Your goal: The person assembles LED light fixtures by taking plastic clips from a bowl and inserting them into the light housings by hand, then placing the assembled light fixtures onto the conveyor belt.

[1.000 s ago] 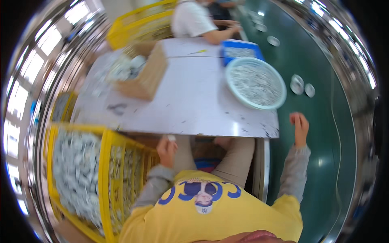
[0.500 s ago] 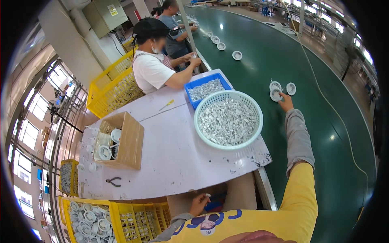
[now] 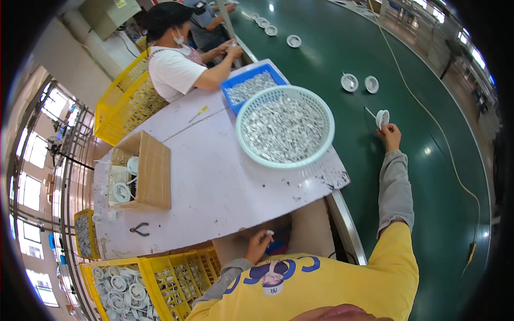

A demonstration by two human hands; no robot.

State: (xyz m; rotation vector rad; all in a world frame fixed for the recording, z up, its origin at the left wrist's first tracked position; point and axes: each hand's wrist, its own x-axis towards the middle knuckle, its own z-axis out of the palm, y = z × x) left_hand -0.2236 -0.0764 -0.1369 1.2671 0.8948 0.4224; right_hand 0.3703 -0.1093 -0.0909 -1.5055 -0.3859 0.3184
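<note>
My right hand [image 3: 391, 137], out over the green belt, pinches a round white light fitting [image 3: 382, 118] by its rim. The fitting is tipped on edge, and a thin white lead sticks out from it. Just beyond lie two more fittings, one with a dark centre [image 3: 349, 82] and one to its right [image 3: 371, 84]. My left hand [image 3: 258, 247] is low by my lap, with fingers closed on a small white piece [image 3: 270, 232], too small to identify. The round basket [image 3: 327, 115] of small whitish parts stands on the table between my hands and the co-worker.
A blue tray [image 3: 229, 92] of similar parts touches the basket. On the white table [image 3: 214, 187] are a cardboard box [image 3: 155, 174], pliers [image 3: 140, 229] and a yellow-handled screwdriver [image 3: 198, 113]. Yellow crates [image 3: 147, 278] stand at lower left. A co-worker [image 3: 174, 69] sits beyond; a cable [image 3: 428, 120] crosses the belt.
My right hand has picked up one fitting from the group of three and drawn it nearer, tilting it. The view has shifted. My left hand still holds the small white piece.
</note>
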